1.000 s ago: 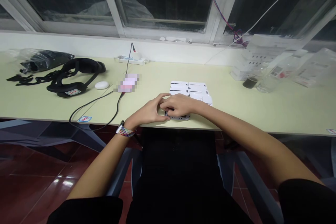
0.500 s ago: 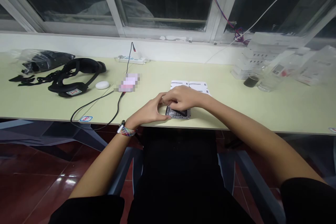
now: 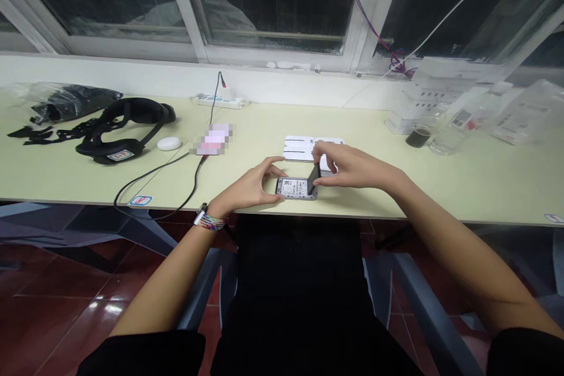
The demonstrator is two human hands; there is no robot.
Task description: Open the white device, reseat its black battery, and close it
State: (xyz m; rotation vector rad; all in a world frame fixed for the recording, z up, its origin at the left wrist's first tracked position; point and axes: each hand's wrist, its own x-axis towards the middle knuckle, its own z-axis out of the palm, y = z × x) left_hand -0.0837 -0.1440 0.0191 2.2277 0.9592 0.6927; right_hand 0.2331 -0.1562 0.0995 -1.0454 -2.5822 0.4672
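A small phone (image 3: 293, 188) lies on the table near its front edge, its back off and a white printed label showing in the battery bay. My left hand (image 3: 251, 185) curves around the left end of the phone, thumb at the near edge and fingertips at the far edge, gripping it. A thin black battery (image 3: 314, 177) stands tilted up at the phone's right end. My right hand (image 3: 343, 165) pinches that battery between thumb and fingers. Just behind are white flat pieces (image 3: 298, 148) with black lines, partly hidden by my right hand.
On the left lie a black headset (image 3: 123, 129), a white oval object (image 3: 169, 143) and a cable (image 3: 198, 179) running to a blurred pink item (image 3: 212, 140). A power strip (image 3: 220, 101) sits by the wall. White boxes (image 3: 423, 100) and a bottle (image 3: 445, 141) stand at right.
My right hand has moved right and lifted the battery up from lying over the phone to a steep tilt, uncovering the label. My left hand stays at the phone's left end.
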